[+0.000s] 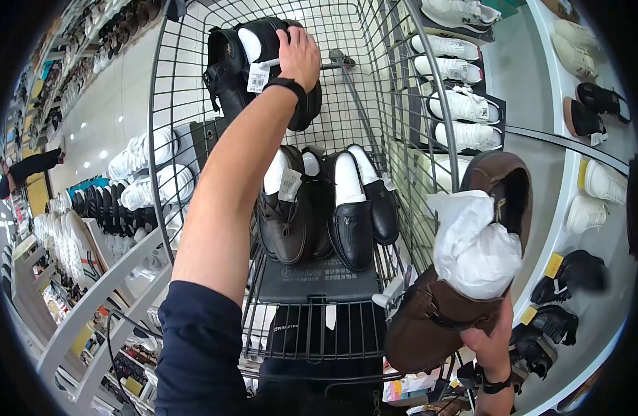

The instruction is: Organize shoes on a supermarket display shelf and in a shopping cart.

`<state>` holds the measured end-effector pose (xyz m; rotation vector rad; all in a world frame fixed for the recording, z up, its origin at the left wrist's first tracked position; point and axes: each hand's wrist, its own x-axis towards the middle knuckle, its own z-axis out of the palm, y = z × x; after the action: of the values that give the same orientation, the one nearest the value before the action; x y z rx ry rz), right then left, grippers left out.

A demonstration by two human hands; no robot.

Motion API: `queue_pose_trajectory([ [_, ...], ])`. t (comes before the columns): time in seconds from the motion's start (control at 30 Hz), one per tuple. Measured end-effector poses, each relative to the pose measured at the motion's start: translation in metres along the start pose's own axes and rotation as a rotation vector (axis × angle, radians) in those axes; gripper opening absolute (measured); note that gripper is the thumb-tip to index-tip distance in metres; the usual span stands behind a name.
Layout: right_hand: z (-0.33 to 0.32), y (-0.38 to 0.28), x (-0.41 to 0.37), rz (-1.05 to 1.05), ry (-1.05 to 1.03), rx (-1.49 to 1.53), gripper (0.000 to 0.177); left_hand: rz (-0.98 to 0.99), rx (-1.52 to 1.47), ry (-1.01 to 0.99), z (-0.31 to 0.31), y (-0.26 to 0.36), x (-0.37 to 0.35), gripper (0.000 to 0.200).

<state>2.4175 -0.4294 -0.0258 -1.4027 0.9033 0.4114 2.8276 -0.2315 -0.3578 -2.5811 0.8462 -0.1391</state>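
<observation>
My left hand (299, 61) reaches to the far end of a wire shopping cart (395, 104). Its fingers curl over a black shoe (263, 31) with white stuffing, beside another black shoe (226, 59); a white price tag (258, 78) hangs there. My right hand (491, 347) grips a brown loafer (430, 322) with a strap across its front, tilted outside the cart's right side. Crumpled white paper (478, 246) bulges from its opening. Nearer in the cart stand a dark brown shoe (285, 225) and a pair of black loafers (351, 232), stuffed with white.
Right of the cart, white sneakers (464, 105) sit on stacked boxes, beside a white shelf (534, 83) with more shoes. White sneakers (156, 187) and a grey rail (104, 298) stand close on the left. A person's leg (38, 166) shows farther left on the tiled floor.
</observation>
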Motion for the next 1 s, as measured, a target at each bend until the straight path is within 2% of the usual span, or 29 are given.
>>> queue_pose_trajectory([
  [0.07,-0.005,0.006,0.0,0.021,0.009,0.0,0.12,-0.013,0.009,0.01,0.001,-0.005,0.007,0.054],
  [0.1,-0.007,0.007,0.001,0.036,0.026,-0.001,0.121,-0.032,0.009,-0.059,-0.003,-0.004,0.011,0.056],
  [0.17,-0.009,0.011,0.001,0.051,0.036,0.0,0.121,0.012,-0.093,-0.264,-0.005,-0.006,0.013,0.05],
  [0.3,-0.012,0.016,0.003,0.02,0.048,-0.012,0.121,0.064,-0.147,-0.34,0.01,-0.011,0.009,0.042],
  [0.37,-0.013,0.017,0.003,0.026,0.051,-0.015,0.121,0.042,-0.189,-0.196,0.02,-0.009,0.005,0.037],
  [0.43,-0.013,0.018,0.007,0.011,0.042,0.012,0.12,0.048,-0.194,-0.204,0.021,-0.009,0.005,0.039],
  [0.5,-0.016,0.022,0.007,-0.002,0.039,0.009,0.12,0.101,-0.332,-0.103,0.024,-0.01,-0.001,0.033],
  [0.63,-0.024,0.032,0.001,-0.006,0.061,0.01,0.118,0.114,-0.729,0.132,0.02,-0.01,-0.012,0.043],
  [0.7,-0.027,0.036,-0.005,0.005,0.076,0.013,0.117,0.156,-0.802,0.076,0.015,-0.018,-0.013,0.044],
  [0.77,-0.031,0.041,-0.009,0.015,0.087,0.012,0.117,0.225,-1.044,0.143,0.009,-0.022,-0.017,0.046],
  [0.83,-0.035,0.049,-0.014,-0.013,0.127,0.018,0.116,0.191,-1.073,0.106,-0.014,-0.021,-0.018,0.045],
  [0.93,-0.034,0.05,-0.02,-0.009,0.157,-0.017,0.116,0.124,-1.281,0.132,-0.039,-0.019,-0.022,0.044],
  [0.97,-0.035,0.05,-0.023,-0.009,0.157,-0.013,0.116,0.066,-1.37,0.061,-0.049,-0.02,-0.026,0.043],
  [1.0,-0.036,0.05,-0.025,-0.021,0.133,0.003,0.115,0.049,-1.358,0.116,-0.053,-0.021,-0.03,0.042],
])
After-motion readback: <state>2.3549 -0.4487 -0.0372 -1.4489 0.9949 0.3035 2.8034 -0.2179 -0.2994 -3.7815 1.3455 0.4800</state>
